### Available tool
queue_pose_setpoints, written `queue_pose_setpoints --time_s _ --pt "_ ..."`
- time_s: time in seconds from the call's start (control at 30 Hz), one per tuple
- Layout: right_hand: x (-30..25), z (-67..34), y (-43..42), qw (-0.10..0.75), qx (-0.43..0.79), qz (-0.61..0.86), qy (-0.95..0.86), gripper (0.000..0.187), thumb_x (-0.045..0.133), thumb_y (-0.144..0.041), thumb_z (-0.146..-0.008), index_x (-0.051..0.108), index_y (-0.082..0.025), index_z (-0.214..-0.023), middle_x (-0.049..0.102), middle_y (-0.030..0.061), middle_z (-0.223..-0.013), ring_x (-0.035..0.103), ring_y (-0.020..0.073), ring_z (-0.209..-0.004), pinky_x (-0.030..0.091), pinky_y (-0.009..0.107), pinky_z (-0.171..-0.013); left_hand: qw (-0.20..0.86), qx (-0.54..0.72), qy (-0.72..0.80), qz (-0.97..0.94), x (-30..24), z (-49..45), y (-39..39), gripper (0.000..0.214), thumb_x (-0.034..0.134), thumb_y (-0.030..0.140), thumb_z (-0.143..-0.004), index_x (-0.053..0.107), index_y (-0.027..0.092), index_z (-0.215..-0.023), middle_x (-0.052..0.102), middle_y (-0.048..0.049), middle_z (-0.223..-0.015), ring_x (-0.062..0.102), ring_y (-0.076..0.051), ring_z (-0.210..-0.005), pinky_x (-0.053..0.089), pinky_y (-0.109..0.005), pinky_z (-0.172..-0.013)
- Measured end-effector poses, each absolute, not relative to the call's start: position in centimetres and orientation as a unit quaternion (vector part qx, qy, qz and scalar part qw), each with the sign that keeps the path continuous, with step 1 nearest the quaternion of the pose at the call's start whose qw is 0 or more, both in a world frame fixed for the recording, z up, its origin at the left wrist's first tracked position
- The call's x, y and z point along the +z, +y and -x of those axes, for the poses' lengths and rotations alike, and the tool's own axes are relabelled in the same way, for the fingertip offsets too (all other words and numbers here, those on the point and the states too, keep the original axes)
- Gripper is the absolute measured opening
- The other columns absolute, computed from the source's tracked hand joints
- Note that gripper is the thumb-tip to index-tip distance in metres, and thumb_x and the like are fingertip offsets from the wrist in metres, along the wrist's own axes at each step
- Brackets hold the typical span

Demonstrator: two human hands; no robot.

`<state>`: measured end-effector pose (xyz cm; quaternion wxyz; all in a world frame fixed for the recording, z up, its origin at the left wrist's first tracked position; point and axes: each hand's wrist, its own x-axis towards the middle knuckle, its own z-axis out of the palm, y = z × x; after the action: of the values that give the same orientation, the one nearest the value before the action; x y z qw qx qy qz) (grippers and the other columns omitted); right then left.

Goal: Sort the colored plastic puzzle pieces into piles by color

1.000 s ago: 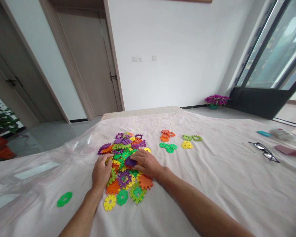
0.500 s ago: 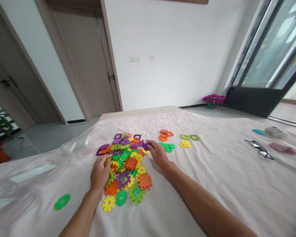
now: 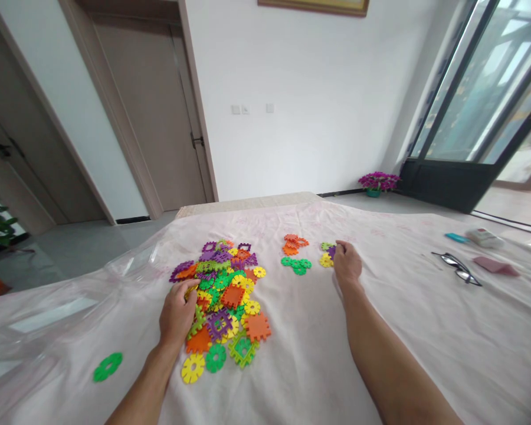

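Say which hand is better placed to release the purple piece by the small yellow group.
Probably the right hand: it appears to hold the purple piece by the yellow group. The left hand is at the mixed pile.

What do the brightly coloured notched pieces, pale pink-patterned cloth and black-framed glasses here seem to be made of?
Brightly coloured notched pieces: probably moulded plastic, smooth, judging by uniform colours and repeated notches.
Pale pink-patterned cloth: matt fabric, by its soft creases.
Black-framed glasses: shiny lenses, perhaps glass or plastic; frame material unclear.
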<state>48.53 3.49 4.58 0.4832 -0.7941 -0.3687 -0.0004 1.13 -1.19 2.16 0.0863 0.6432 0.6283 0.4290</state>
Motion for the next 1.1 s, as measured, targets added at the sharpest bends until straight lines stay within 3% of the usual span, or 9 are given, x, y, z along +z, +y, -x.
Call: queue_pose_setpoints --time_s 0.27,0.5,0.73,0.83,0.97,1.1 --pt "4.2 -49.3 2.9 0.357 -0.105 0.861 -0.347 0.042 0.047 -0.026 -0.089 0.067 -0.025 -0.126 0.060 0.0116 -0.132 0.050 0.0326 -0.120 0.040 0.045 -0.096 0.084 0.426 0.632 -0.641 2.2 -1.2 -1.3 0.033 0.047 0.031 -0.086 0.070 0.024 -0.109 0.067 -0.0053 -0.120 0.060 -0.024 -0.117 0.043 -0.039 -0.109" --pt "3.8 -48.7 3.6 0.192 -0.060 0.861 -0.466 0.041 0.038 -0.031 -0.097 0.077 -0.017 -0.102 0.067 0.0184 -0.110 0.055 0.0326 -0.110 0.039 0.047 -0.093 0.081 0.424 0.630 -0.645 2.1 -1.2 -1.2 0.032 0.047 0.033 -0.087 0.070 0.025 -0.108 0.067 -0.0051 -0.120 0.060 -0.024 -0.117 0.042 -0.039 -0.108" --pt "2.7 -48.8 4.3 0.165 -0.065 0.846 -0.502 0.043 0.034 -0.044 -0.100 0.070 -0.026 -0.114 0.061 0.0104 -0.130 0.049 0.0313 -0.122 0.026 0.055 -0.106 0.085 0.420 0.627 -0.651 1.9 -1.0 -1.1 0.033 0.046 0.033 -0.088 0.068 0.023 -0.110 0.066 -0.0061 -0.121 0.058 -0.024 -0.118 0.041 -0.040 -0.110" --pt "2.4 -48.7 4.4 0.165 -0.069 0.847 -0.500 0.044 0.033 -0.047 -0.100 0.066 -0.025 -0.122 0.056 0.0103 -0.139 0.043 0.0312 -0.130 0.021 0.055 -0.110 0.085 0.420 0.629 -0.649 1.9 -1.0 -1.1 0.033 0.047 0.033 -0.088 0.068 0.023 -0.111 0.066 -0.0060 -0.121 0.058 -0.024 -0.118 0.041 -0.041 -0.109" --pt "3.0 -49.2 4.3 0.169 -0.051 0.874 -0.452 0.047 0.035 -0.045 -0.099 0.068 -0.018 -0.119 0.059 0.0176 -0.130 0.050 0.0334 -0.121 0.031 0.050 -0.103 0.088 0.423 0.627 -0.648 2.0 -1.0 -1.2 0.033 0.047 0.033 -0.087 0.069 0.024 -0.110 0.066 -0.0055 -0.121 0.059 -0.024 -0.118 0.042 -0.041 -0.109" --pt "3.2 -49.8 4.4 0.168 -0.051 0.897 -0.405 0.046 0.038 -0.043 -0.097 0.070 -0.015 -0.115 0.060 0.0193 -0.126 0.051 0.0354 -0.120 0.035 0.049 -0.099 0.090 0.419 0.630 -0.648 1.9 -1.1 -1.2 0.034 0.046 0.033 -0.088 0.068 0.024 -0.111 0.065 -0.0059 -0.122 0.057 -0.025 -0.119 0.040 -0.042 -0.110"
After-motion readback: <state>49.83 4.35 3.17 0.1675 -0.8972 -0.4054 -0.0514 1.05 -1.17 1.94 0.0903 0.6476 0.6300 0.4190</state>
